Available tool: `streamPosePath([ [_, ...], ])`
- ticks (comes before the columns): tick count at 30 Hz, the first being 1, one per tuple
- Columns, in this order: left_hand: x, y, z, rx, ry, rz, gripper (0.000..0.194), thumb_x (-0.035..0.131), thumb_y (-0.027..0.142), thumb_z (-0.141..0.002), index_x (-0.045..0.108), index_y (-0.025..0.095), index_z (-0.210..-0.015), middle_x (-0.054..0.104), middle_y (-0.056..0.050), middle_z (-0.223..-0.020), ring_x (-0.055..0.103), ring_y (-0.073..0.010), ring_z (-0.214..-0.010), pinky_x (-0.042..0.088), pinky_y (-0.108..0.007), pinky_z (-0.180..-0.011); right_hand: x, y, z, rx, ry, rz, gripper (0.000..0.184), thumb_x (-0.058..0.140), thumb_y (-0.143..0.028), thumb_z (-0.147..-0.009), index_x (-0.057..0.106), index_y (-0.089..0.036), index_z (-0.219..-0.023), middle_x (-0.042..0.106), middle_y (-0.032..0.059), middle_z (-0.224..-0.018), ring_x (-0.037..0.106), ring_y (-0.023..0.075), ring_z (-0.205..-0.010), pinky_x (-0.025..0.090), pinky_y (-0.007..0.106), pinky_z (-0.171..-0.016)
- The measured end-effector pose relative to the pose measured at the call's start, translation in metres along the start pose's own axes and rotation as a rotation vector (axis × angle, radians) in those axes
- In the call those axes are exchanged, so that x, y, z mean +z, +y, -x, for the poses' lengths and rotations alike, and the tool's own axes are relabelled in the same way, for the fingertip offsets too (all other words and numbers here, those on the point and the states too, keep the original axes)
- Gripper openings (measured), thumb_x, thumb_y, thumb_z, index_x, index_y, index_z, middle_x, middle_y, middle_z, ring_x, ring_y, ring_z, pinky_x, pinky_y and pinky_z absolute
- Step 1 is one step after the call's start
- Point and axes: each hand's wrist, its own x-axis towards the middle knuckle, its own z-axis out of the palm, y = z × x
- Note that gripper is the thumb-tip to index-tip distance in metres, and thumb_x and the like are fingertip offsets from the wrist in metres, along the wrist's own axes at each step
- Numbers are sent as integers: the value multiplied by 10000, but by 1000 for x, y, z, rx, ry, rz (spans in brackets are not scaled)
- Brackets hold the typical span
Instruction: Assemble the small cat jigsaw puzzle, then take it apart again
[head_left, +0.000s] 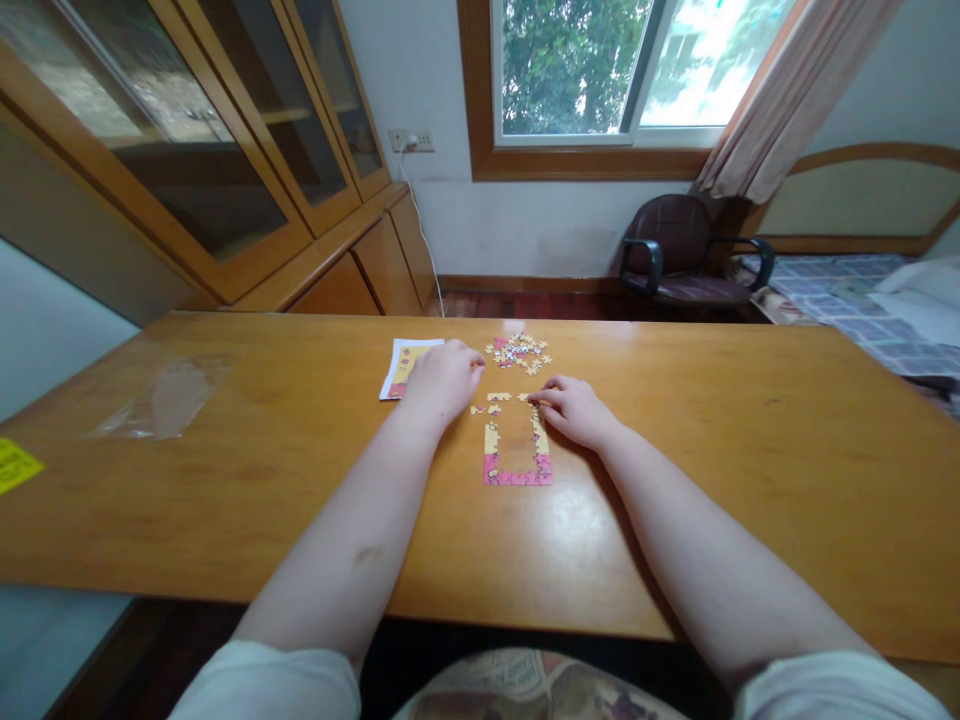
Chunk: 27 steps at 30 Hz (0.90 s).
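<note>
A jigsaw border [517, 478] lies on the table, pink along its near edge and yellow up both sides, with its middle open to the wood. My right hand [577, 410] rests at its far right corner, fingertips closed on a small puzzle piece [523, 398] there. Above the far left corner is my left hand [446, 380], its fingers curled together; what they pinch, if anything, is too small to make out. A few separate pieces [478, 409] lie by the left side. Beyond both hands spreads a pile of loose puzzle pieces [517, 350]. My left hand partly covers a picture sheet [397, 375].
A clear plastic bag [172, 398] lies on the left of the wooden table [315, 540], and a yellow label [16, 465] is at its left edge. Behind the table stand a glass-doored cabinet [300, 225] and a dark armchair [679, 245]. A bed [847, 285] is at the right.
</note>
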Motion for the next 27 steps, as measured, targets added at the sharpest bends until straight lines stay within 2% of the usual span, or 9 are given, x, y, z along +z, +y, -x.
streamPosePath([
  [2,21,-2,4,35,-52,-15,234,528,248,-863,741,231,-959,681,-66,-992,609,-234,-936,463,-350,-828,-1,0,0,5,12,-7,308,489,-286,-914,704,-244,-1130,630,85,-1018,579,196,-947,407,312,-892],
  [5,50,-9,6,101,-57,11,244,526,253,-869,738,240,-989,681,-59,-1012,605,-231,-949,456,-345,-845,-1,0,1,5,18,-4,308,489,-292,-914,703,-244,-1131,628,86,-1023,578,196,-950,408,312,-891],
  [8,66,-17,4,123,-76,52,248,540,284,-870,729,240,-1026,680,-53,-1036,602,-225,-956,448,-335,-864,0,0,1,4,10,5,309,494,-294,-911,701,-251,-1136,627,85,-1039,579,196,-958,405,317,-902],
  [13,76,-18,-3,150,-55,112,266,536,372,-886,721,257,-1038,670,-49,-1068,586,-218,-979,433,-333,-879,-1,6,2,32,43,20,308,476,-238,-896,721,-221,-1082,646,87,-1044,587,198,-957,411,308,-898],
  [17,81,-14,-4,177,-83,113,263,540,384,-888,724,276,-1041,678,-38,-1064,575,-219,-967,427,-336,-857,-7,18,4,183,155,29,319,455,-160,-856,722,-162,-1031,674,97,-1014,601,209,-951,422,305,-891],
  [21,84,-14,-5,180,-103,101,259,550,372,-884,724,285,-1055,688,-41,-1026,575,-221,-944,427,-335,-825,-12,27,7,292,208,1,302,461,-155,-831,720,-162,-987,699,85,-994,620,208,-924,444,296,-862],
  [27,85,-13,-6,164,-114,114,220,571,333,-870,737,303,-1011,693,-33,-996,582,-225,-948,430,-338,-826,-11,31,9,316,211,2,283,471,-164,-823,717,-180,-962,707,75,-977,627,208,-919,455,298,-854],
])
